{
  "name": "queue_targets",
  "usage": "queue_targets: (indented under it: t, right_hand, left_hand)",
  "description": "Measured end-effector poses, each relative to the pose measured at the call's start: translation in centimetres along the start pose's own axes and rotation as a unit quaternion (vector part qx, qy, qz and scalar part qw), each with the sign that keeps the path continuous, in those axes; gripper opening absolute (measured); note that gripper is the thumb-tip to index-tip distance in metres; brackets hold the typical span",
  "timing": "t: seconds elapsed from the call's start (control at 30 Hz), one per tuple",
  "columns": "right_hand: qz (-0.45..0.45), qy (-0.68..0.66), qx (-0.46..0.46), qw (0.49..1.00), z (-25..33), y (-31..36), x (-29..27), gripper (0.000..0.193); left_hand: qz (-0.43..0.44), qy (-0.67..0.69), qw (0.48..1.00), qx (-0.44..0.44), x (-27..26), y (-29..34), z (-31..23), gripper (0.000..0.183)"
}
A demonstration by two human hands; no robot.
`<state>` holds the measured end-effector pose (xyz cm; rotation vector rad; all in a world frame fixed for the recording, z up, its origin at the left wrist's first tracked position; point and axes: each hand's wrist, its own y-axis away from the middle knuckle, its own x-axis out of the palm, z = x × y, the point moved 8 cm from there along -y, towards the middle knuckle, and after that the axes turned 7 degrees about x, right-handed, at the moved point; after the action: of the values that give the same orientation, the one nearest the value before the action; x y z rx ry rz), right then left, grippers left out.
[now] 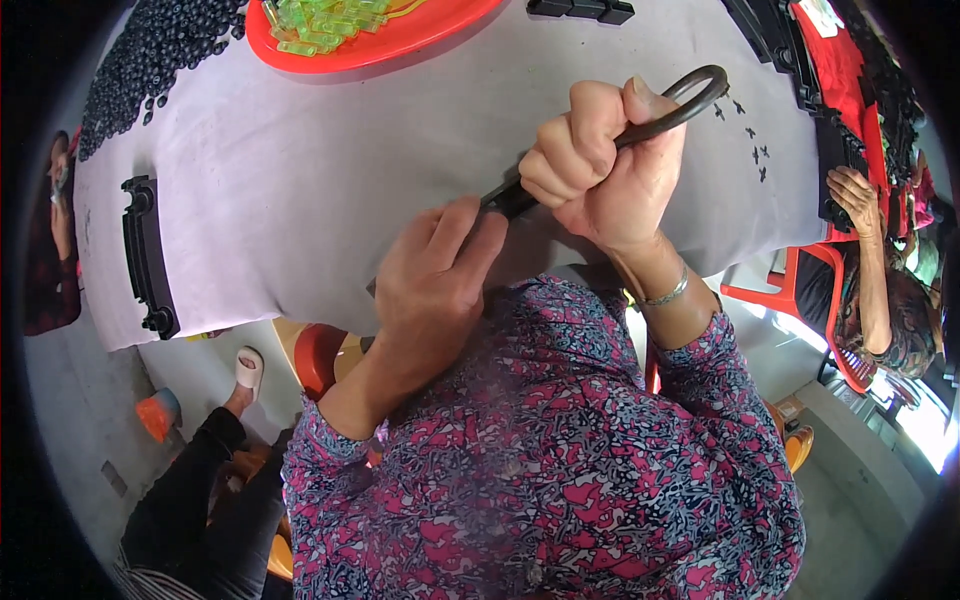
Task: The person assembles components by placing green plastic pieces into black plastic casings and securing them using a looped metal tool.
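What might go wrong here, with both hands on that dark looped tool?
The left hand and right hand both grip the dark looped tool; if it slipped, a hand might get pinched or scraped. If the tool swung rightward and low, it could scatter the small black pieces on the pale tablecloth.

This looks like a small assembly workshop: beyond the fingers, to the left, lie a heap of small black parts and a red tray of yellow-green pieces; well to their right, a co-worker's hand is at a black moulding.
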<state>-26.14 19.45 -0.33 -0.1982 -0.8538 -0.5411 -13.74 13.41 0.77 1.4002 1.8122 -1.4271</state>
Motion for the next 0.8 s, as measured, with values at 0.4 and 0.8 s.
queue_targets:
  t: [0.4,0.8]
  right_hand:
    - [-0.036,0.018,-0.006,0.999,-0.1,-0.4,-0.6,0.062]
    - [-0.076,0.162,-0.03,0.983,6.9,1.7,-1.8,0.053]
  left_hand:
    - [0.009,0.012,1.0,-0.012,0.1,0.0,0.1,0.032]
    - [-0.01,0.058,0.995,-0.082,-1.1,0.4,0.8,0.041]
